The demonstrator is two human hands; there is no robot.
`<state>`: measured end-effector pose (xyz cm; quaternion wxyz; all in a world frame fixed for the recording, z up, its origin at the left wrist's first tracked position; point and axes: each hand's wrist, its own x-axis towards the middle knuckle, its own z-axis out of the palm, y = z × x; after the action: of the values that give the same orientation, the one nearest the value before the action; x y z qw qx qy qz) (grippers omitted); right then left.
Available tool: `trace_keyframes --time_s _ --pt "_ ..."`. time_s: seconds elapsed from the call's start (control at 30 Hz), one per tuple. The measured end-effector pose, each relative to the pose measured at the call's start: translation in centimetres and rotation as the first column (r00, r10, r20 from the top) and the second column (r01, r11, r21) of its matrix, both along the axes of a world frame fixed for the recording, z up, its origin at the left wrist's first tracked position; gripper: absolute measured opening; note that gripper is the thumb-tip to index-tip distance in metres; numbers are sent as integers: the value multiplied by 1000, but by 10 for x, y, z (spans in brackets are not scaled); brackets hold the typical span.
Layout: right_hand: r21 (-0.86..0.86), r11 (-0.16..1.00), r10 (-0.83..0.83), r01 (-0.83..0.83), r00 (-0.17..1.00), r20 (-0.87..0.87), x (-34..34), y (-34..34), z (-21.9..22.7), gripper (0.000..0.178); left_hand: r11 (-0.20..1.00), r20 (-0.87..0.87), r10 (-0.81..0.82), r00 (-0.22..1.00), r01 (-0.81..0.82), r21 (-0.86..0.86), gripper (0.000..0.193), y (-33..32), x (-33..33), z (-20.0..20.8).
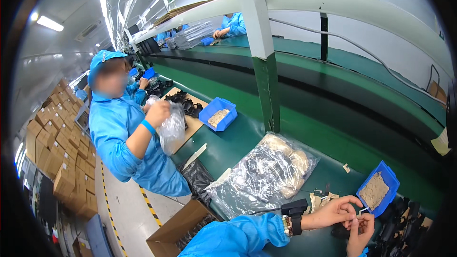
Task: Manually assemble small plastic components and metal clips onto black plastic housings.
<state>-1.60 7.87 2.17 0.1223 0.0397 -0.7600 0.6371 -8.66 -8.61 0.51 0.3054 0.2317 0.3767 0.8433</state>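
Note:
Both my hands are together at the lower right, beside a blue bin (391, 177) of small beige pieces (374, 191). My left hand (335, 211) comes in from the left, its fingers closed in a pinch. Facing it, my right hand (360, 237) has thumb and fingertips pressed together. A small whitish sliver (364, 209) shows between the hands; its kind is too small to tell. Black plastic parts (400, 228), some with beige bits on them, lie right of my right hand. Loose beige pieces (316, 202) lie just beyond my left wrist.
A large clear bag (266, 171) of dark and beige items lies on the green table (247, 135). To the left, a co-worker (131, 128) in blue holds a plastic bag (172, 131) near another blue bin (223, 123). A post (264, 76) rises behind; an open carton (166, 235) stands below.

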Motion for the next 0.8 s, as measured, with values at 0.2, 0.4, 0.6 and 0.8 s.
trace_keyframes --time_s 0.2,0.4,0.6,0.8 --pt "-121 993 8 -2 999 53 -4 2 -3 15 994 2 99 995 -98 -43 32 -4 -1 -8" --pt "205 964 -114 172 957 -268 -24 -9 18 12 883 -294 279 914 -365 -295 51 -10 7 18" --pt "192 967 -100 170 940 -327 -11 0 16 14 846 -142 436 889 -458 -273 18 0 19 12" --pt "-67 985 148 -159 979 -138 -4 12 22 11 785 -337 458 822 -552 -280 11 -7 19 16"
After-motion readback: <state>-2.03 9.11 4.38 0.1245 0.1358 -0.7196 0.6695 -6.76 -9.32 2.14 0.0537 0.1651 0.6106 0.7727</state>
